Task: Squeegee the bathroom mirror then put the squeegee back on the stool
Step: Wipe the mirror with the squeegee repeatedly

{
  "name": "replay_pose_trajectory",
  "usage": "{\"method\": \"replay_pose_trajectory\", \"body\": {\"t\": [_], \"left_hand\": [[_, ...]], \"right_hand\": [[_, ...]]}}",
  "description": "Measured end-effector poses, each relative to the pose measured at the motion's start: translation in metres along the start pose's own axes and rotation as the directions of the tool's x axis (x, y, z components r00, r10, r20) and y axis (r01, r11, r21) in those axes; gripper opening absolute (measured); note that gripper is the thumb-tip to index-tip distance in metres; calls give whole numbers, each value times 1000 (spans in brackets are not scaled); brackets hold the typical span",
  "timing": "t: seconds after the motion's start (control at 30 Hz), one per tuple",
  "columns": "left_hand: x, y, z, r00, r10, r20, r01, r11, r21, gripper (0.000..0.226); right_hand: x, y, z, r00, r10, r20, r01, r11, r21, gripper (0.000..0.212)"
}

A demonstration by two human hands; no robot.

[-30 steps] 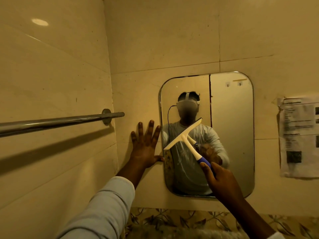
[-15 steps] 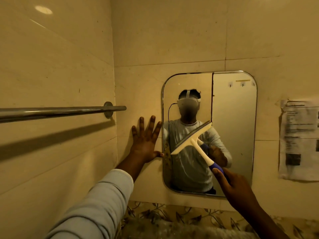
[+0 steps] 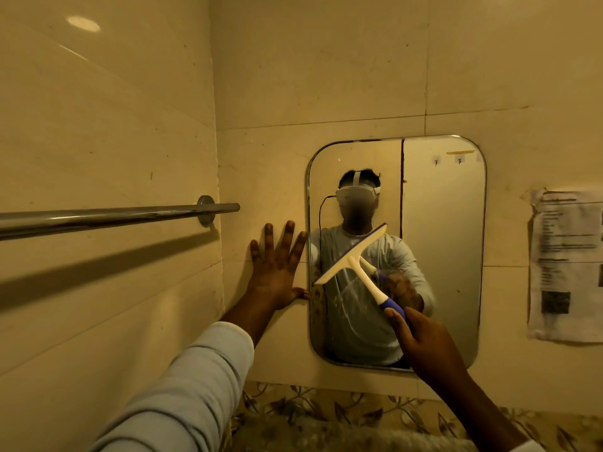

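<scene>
A rounded rectangular mirror (image 3: 443, 256) hangs on the tiled back wall. My right hand (image 3: 427, 347) grips the blue end of a white squeegee (image 3: 354, 261). Its blade lies tilted across the mirror's left middle part, low end at the left edge and high end toward the centre. Wet streaks show on the glass below the blade. My left hand (image 3: 277, 269) is spread flat on the wall tile just left of the mirror, thumb touching its frame. The stool is out of sight.
A chrome towel bar (image 3: 107, 216) juts out from the left wall at hand height. A printed paper sheet (image 3: 567, 265) is stuck to the wall right of the mirror. A band of leaf-patterned tiles (image 3: 326, 409) runs below the mirror.
The squeegee and my right hand have slid slightly down and to the right on the glass over the second. My left hand stays planted on the wall.
</scene>
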State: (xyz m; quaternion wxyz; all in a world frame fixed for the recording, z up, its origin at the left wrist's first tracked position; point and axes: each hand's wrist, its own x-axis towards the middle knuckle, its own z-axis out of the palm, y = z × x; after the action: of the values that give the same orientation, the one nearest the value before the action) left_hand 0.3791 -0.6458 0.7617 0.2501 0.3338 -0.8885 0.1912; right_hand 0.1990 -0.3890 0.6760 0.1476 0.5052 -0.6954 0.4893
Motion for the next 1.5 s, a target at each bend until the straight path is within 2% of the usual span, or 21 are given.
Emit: {"method": "replay_pose_trajectory", "body": {"t": [0.33, 0.57, 0.7, 0.87, 1.03, 1.23, 1.4, 1.5], "left_hand": [[-1, -1, 0, 1000, -4, -7, 4, 1000, 1, 146], [-1, 0, 1, 1000, 5, -9, -6, 1000, -9, 145], [-2, 0, 1, 1000, 5, -14, -5, 1000, -10, 146], [0, 0, 0, 1000, 2, 1, -2, 1000, -1, 144], [-1, 0, 0, 1000, -2, -2, 2, 1000, 2, 145], [0, 0, 1, 1000, -3, -8, 3, 1000, -4, 147], [-1, -2, 3, 1000, 3, -22, -3, 1000, -4, 146], [-1, -2, 2, 1000, 6, -15, -6, 1000, -12, 145]], "right_hand": [[-40, 30, -17, 989, 104, 104, -93, 990, -105, 33], [-27, 8, -25, 996, 8, 93, -7, 1000, -9, 33], [-3, -5, -17, 993, -54, 106, 58, 998, -38, 29], [3, 7, -15, 993, -41, 113, 49, 996, -73, 40], [-5, 17, -17, 988, -34, 152, 52, 992, -117, 37], [-32, 47, -40, 981, 64, 184, -24, 978, -209, 40], [-44, 42, -37, 988, 40, 148, -24, 994, -107, 59], [-38, 21, -24, 977, 22, 214, 7, 991, -131, 52]]}}
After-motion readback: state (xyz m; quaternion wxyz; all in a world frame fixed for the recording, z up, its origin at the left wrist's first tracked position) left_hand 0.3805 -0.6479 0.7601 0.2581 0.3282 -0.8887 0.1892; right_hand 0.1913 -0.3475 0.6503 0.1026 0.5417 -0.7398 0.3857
